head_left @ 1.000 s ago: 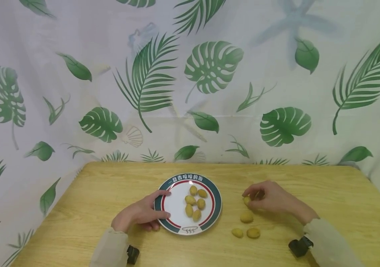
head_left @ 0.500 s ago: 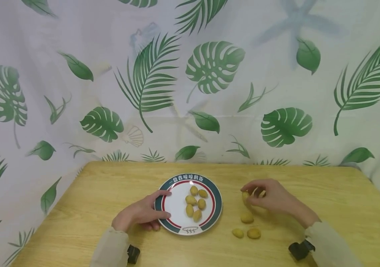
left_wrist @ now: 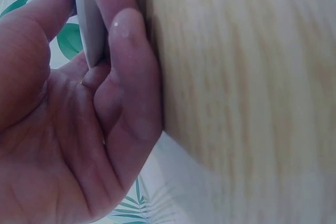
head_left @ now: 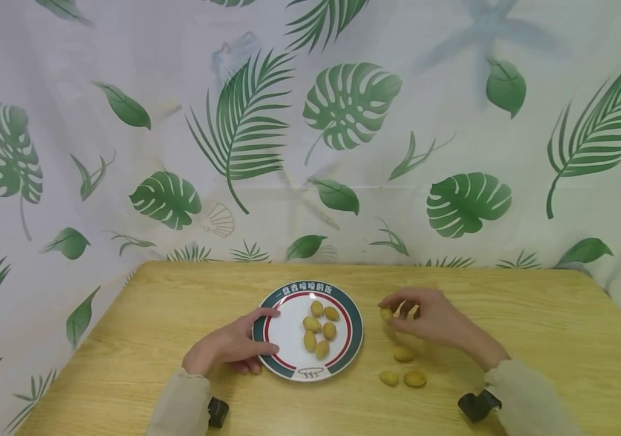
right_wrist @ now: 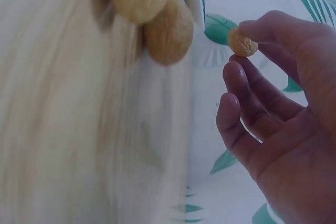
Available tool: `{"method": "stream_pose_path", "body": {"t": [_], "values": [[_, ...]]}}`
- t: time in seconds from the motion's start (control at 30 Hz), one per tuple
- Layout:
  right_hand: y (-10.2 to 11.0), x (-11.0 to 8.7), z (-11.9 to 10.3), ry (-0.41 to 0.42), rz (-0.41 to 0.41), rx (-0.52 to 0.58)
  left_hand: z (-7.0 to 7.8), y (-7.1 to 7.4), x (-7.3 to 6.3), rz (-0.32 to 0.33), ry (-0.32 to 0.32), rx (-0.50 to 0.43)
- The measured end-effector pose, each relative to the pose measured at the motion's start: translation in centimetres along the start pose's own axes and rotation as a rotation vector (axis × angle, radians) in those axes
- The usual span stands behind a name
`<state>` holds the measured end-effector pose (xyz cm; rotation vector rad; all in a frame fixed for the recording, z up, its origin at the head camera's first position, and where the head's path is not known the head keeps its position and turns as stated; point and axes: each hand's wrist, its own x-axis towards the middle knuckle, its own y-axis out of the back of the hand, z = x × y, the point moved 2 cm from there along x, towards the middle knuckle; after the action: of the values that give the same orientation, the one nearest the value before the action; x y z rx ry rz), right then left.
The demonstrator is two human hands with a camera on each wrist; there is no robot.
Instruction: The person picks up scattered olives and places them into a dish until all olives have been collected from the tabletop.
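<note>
My left hand (head_left: pixel 231 343) grips the left rim of a round plate (head_left: pixel 355 330), white with a dark green border and a red ring. Its thumb lies over the rim, while curled fingers (left_wrist: pixel 134 72) reach under the edge in the left wrist view. Several small yellow oval fruits (head_left: pixel 312 324) lie on the plate's right half. Right of the plate, my right hand (head_left: pixel 425 312) pinches one wrinkled yellow fruit (right_wrist: pixel 242 42) between thumb and fingertips, above the table. Three more yellow fruits (head_left: pixel 414 379) lie on the table below that hand.
The wooden table (head_left: pixel 180 303) reaches back to a white curtain (head_left: pixel 267 242) printed with green leaves, which also hangs along the left and right sides. A black wrist camera (head_left: pixel 476 407) sits by the right sleeve, another (head_left: pixel 218 412) by the left.
My right hand has lifted the pinched fruit off the table and moved left toward the plate. The left hand and the plate have stayed in place.
</note>
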<state>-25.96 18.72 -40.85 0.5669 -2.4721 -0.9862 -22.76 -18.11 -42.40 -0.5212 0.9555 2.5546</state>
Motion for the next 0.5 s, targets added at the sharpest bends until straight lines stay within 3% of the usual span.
{"method": "stream_pose_path", "body": {"t": [0.5], "values": [[-2.4, 1.9, -2.0, 0.047, -0.015, 0.03, 0.0, 0.1, 0.1, -0.001, 0.0, 0.0]]}}
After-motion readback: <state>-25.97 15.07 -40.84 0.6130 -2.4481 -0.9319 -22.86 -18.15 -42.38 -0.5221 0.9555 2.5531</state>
